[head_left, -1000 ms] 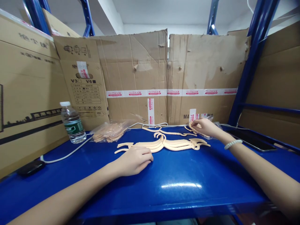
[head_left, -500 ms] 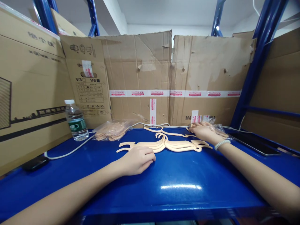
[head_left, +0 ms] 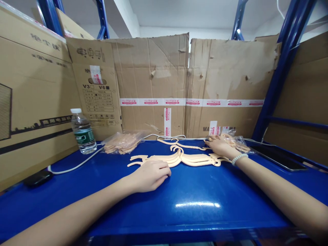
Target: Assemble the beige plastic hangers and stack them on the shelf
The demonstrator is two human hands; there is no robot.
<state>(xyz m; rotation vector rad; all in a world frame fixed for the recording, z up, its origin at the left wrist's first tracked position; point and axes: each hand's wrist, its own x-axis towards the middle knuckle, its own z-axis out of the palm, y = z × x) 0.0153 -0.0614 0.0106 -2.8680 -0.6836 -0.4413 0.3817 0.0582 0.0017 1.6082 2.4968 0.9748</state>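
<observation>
Several peach-coloured clothes hangers (head_left: 196, 159) lie stacked on the blue table, with their hooks towards the back. My left hand (head_left: 153, 175) rests at the front left of this stack, fingers curled in and nothing visible in them. Another hanger (head_left: 166, 142) lies behind the stack. Over its right end reaches my right hand (head_left: 220, 146), palm down with fingers extended and partly apart; whether the fingertips touch the hanger is unclear. Just beyond that hand is a clear plastic bag of peach-coloured pieces (head_left: 238, 143), partly hidden by the hand and wrist.
Another clear bag of peach-coloured pieces (head_left: 123, 142) lies at the back left, beside a water bottle (head_left: 84, 133). A black device (head_left: 38, 178) sits at far left with a white cable (head_left: 74, 171). A dark tablet-like slab (head_left: 280, 158) lies right. Cardboard sheets (head_left: 153, 82) wall the back.
My right hand has shifted slightly, its wrist moving a little to the left. My left hand and the stacked hangers stay practically where they were.
</observation>
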